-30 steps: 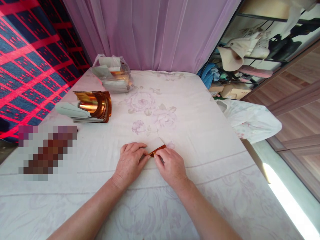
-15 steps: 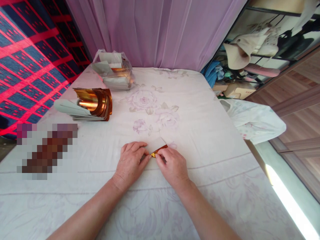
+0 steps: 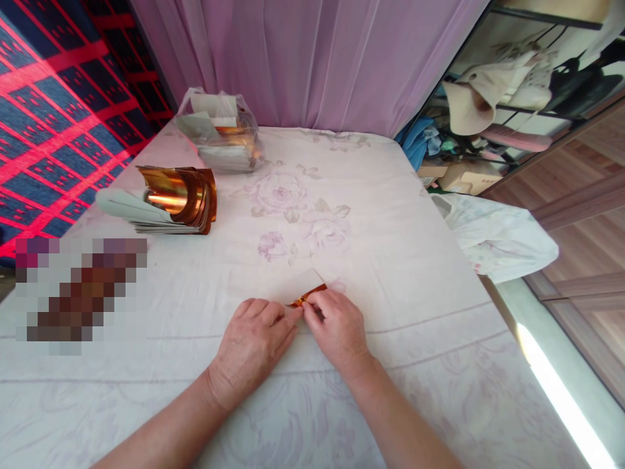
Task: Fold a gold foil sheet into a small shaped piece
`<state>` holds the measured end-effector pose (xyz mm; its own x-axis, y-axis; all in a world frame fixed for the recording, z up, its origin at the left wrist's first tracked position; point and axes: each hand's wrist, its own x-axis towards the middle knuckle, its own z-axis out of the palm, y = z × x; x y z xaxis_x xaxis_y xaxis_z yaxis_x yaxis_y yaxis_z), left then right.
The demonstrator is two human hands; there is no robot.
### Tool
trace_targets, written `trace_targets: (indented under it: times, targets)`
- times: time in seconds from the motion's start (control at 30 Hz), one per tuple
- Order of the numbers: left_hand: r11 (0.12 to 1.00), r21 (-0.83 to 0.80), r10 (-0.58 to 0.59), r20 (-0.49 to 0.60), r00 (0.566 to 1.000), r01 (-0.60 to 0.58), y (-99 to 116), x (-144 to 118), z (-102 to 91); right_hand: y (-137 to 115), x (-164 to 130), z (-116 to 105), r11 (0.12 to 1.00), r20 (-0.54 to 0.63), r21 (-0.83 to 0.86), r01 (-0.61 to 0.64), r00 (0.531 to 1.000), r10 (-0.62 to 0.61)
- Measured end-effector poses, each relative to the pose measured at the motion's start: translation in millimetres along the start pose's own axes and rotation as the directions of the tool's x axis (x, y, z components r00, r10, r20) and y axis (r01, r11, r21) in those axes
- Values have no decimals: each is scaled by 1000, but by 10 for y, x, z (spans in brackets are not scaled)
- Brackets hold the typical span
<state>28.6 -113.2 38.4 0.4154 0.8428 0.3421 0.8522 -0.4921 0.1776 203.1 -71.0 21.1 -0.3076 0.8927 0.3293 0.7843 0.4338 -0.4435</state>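
A sheet of gold foil paper (image 3: 308, 285) lies on the bed cover between my hands, pale backing up, with its near edge turned over so that a shiny gold strip shows. My left hand (image 3: 256, 339) has curled fingers, and its thumb and forefinger are closed on the strip's left end. At the strip's middle, my right hand (image 3: 340, 324) pinches the fold between thumb and forefinger. Part of the sheet is hidden behind the fingers.
A curled stack of gold foil sheets (image 3: 178, 198) stands at the left, with a clear plastic bag (image 3: 222, 140) of more sheets behind it. A blurred-out patch (image 3: 81, 293) lies nearer. Shelves (image 3: 488, 111) and a white cloth bundle (image 3: 502, 238) are at the right.
My left hand has moved slightly down and closer to the right one, its fingers now more curled. More of the near edge is folded at its left end. My right hand barely moved.
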Motion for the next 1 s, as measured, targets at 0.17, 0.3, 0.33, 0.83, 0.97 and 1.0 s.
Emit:
trace_targets:
  times: [0.17,0.3,0.33,0.83,0.97,1.0]
  targets:
    - [996,81,32,32,999,-34,71,-19,2,3,-4,-9,1000,7,18,2,1000,-2]
    - [997,74,24,31,999,-26,67,-12,20,5,-9,-7,1000,9,31,1,1000,-1]
    - [997,70,19,33,999,-22,64,-11,23,6,-10,-6,1000,7,29,-2,1000,1]
    - [998,53,-15,52,999,12,85,4,6,2,-14,-5,999,-10,43,-1,1000,1]
    - [998,46,-38,62,997,35,93,11,-6,4,-17,-1,999,-8,50,-6,1000,6]
    - [998,50,-39,64,997,36,96,11,-6,5,-17,0,999,-7,50,-6,1000,6]
